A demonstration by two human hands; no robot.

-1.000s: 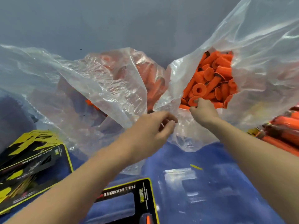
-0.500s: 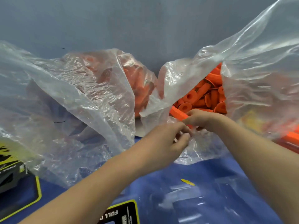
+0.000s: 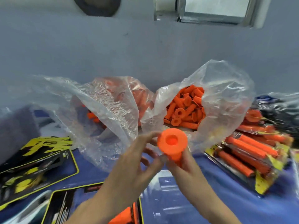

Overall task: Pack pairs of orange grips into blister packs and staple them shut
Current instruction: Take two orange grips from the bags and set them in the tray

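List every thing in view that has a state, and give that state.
Held orange grip: raised above the table, flanged end up.
Right bag: open, loose orange grips inside.
Left bag: crumpled, orange showing through.
Packs on the right: filled, piled.
Cards on the left: lying flat.

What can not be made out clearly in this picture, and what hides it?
Head view only.
Left bag: crinkled plastic veils its orange contents.
Black-yellow cards: print blurred.
Orange piece: cut off by the bottom edge.
Orange grip: its lower end is covered by the right hand.
Left hand: blur hides whether it holds or only touches the grip.
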